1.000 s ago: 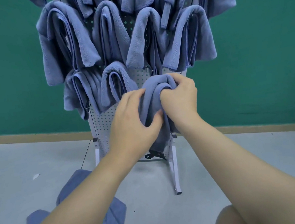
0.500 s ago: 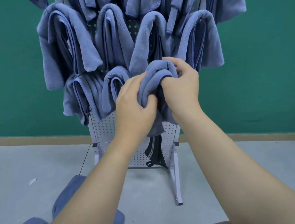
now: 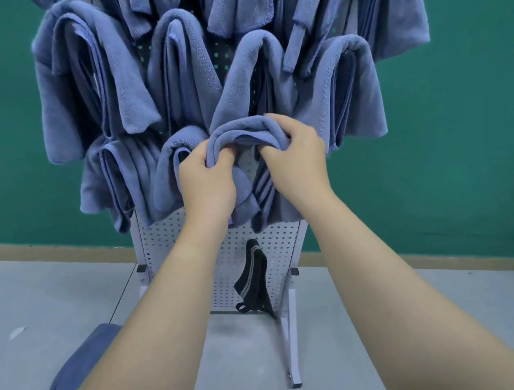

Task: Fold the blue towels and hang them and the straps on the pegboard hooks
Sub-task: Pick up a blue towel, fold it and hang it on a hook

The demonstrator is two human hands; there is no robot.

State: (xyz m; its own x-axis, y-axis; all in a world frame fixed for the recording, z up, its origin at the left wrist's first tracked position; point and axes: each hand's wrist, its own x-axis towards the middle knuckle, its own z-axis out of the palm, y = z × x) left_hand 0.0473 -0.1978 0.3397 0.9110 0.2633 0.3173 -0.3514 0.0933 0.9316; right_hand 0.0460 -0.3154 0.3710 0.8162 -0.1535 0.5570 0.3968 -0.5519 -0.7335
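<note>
A folded blue towel (image 3: 245, 132) arches between my two hands against the white pegboard (image 3: 222, 265). My left hand (image 3: 205, 180) grips its left end with the fingers tucked under the fold. On the other end, my right hand (image 3: 295, 159) holds it the same way. The hook beneath the towel is hidden. Several folded blue towels (image 3: 95, 85) hang in rows above and to the left. A black strap (image 3: 254, 281) with grey stripes hangs low on the board.
A heap of loose blue towels (image 3: 74, 385) lies on the grey floor at the lower left. The pegboard's white foot (image 3: 292, 348) sticks out toward me. A green wall (image 3: 473, 98) with a tan skirting stands behind.
Both hands lifted the folded towel and pulled apart, spreading its top fold wider across the board. The black strap below, hidden before, now shows.
</note>
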